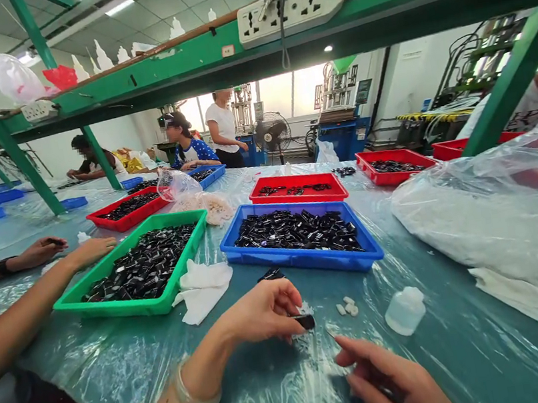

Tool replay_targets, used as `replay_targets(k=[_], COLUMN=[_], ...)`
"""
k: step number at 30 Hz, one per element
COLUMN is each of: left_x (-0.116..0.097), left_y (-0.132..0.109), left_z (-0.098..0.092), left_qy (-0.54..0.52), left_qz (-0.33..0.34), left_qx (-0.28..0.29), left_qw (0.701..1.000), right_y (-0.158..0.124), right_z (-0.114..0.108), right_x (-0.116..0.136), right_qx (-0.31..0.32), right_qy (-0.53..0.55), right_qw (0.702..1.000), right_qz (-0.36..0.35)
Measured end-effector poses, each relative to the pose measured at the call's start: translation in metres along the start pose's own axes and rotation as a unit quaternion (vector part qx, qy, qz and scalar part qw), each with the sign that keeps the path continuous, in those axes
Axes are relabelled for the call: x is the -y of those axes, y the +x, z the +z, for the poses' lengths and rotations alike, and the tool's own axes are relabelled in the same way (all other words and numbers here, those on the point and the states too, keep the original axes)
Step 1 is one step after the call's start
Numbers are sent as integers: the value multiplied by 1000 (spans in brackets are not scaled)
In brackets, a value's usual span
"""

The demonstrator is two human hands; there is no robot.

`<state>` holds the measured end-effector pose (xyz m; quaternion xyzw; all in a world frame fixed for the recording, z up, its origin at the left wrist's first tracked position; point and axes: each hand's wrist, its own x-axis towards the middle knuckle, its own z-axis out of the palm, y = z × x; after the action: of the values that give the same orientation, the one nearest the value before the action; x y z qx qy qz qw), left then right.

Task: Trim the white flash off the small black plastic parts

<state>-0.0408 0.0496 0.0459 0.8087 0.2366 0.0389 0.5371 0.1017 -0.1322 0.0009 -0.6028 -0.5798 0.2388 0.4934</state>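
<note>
One small black piece (307, 322) is pinched between the thumb and fingers of the left hand (265, 313), its outer end sticking out past the fingertips over the plastic-covered table (289, 400). From that piece, with 12 o'clock pointing straight away from the person, the right hand (393, 371) lies near it at 4 o'clock, not touching it. Its index finger reaches forward while the others curl in; something thin seems to show at the index tip, but I cannot tell whether the fingers pinch it.

For steady work, a firm grip close to the near end seems best, leaving the exposed end free to be seen and reached. Resting the left wrist, with its bangle (196, 391), on the table would likely damp any shake. The right hand does best approaching low from 4 o'clock, so that it does not block the view. A light touch seems wise, as a smooth piece could twist in the pinch.

A few small white pieces (349, 307) lie just beside at 3 o'clock, with a small bottle (405, 310) farther out on that line; a careless sleeve could nudge either. The blue tray (303, 262) of black pieces sits at 12 o'clock, the white cloth (206, 288) at 10.
</note>
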Motion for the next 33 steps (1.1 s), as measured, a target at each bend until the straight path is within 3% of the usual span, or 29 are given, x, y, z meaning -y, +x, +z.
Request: replay_targets(k=[5,9,14,23,33], left_x=[-4,-8,-16,-11,-4], left_y=[-3,-6,-9,0,4], left_z=[23,23,25,39,45], left_qy=[-145,-135,-162,-322,-325], left_qz=[23,30,39,-9,-20], left_qx=[91,118,127,60,61], left_qw=[985,983,978,945,943], right_y=[-1,0,2,4,3], right_z=[8,8,8,10,15], right_x=[4,8,13,20,15], right_qx=[-33,-14,10,-80,-76], right_qy=[197,270,304,356,346], right_qw=[971,940,923,891,896], right_qz=[134,208,234,269,267])
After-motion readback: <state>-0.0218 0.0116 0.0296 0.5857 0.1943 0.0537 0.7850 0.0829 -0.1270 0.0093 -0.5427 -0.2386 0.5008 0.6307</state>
